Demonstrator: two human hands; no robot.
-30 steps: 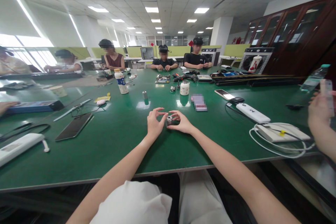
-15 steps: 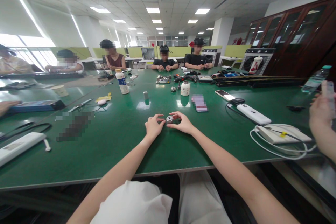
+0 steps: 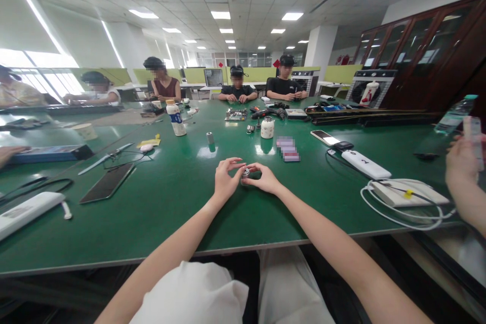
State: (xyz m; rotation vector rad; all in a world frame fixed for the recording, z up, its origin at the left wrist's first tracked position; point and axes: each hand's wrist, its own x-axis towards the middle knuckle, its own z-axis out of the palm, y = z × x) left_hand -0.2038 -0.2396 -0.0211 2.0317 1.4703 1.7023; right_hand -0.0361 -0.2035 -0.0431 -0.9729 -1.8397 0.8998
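Metal part: a small silvery metal part (image 3: 245,172), cylinder-shaped, sits low over the green counter (image 3: 178,212), straight ahead of the person and well in from the near edge.
Left hand: the left hand (image 3: 225,180) is just left of the metal part, with thumb and forefinger curled into a ring whose tips meet at its upper left side. The other fingers are raised and spread.
Right hand: the right hand (image 3: 265,178) is just right of it, grasping it with the forefinger over the top and the thumb at the near side.
Grip: both hands seem to pinch the piece between them. It is so small in the view that the exact contact of the left fingertips is hard to make out.
Position between hands: the fingertips close in from both sides and hide most of its body.
Beyond the hands: a short grey cylinder (image 3: 210,137), a white jar (image 3: 267,127) and a white drink bottle (image 3: 176,119) stand further out, well apart from the hands.
Left side: a dark phone (image 3: 108,183) lies flat.
Right side: a white power bank (image 3: 366,163) and a white box wrapped in cable (image 3: 409,193) lie there.
Other person: a co-worker's hand (image 3: 461,161) holds something up at the right edge.
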